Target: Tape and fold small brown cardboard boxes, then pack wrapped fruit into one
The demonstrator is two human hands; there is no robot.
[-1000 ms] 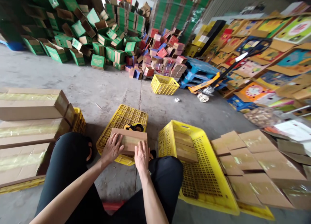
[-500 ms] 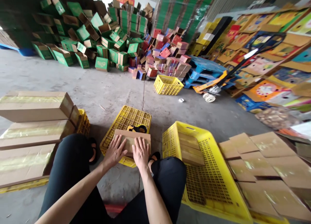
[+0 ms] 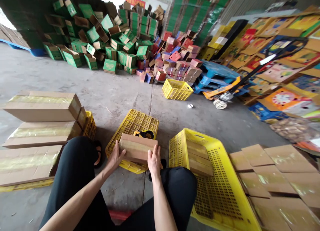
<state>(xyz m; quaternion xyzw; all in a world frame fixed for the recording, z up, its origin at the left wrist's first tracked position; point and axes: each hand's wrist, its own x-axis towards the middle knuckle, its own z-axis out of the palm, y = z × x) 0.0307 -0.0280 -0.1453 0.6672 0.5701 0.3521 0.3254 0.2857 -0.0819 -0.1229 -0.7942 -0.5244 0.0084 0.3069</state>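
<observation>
you are holding the box in a two-handed grip, left hand and right hand pressing its ends, over the crate; the tape dispenser is lying just beyond the box.

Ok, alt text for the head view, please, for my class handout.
A person's left hand and right hand hold a cardboard box by its ends over a yellow crate. A black-and-yellow tool lies beyond the box; an open crate to the right holds more boxes.
</observation>
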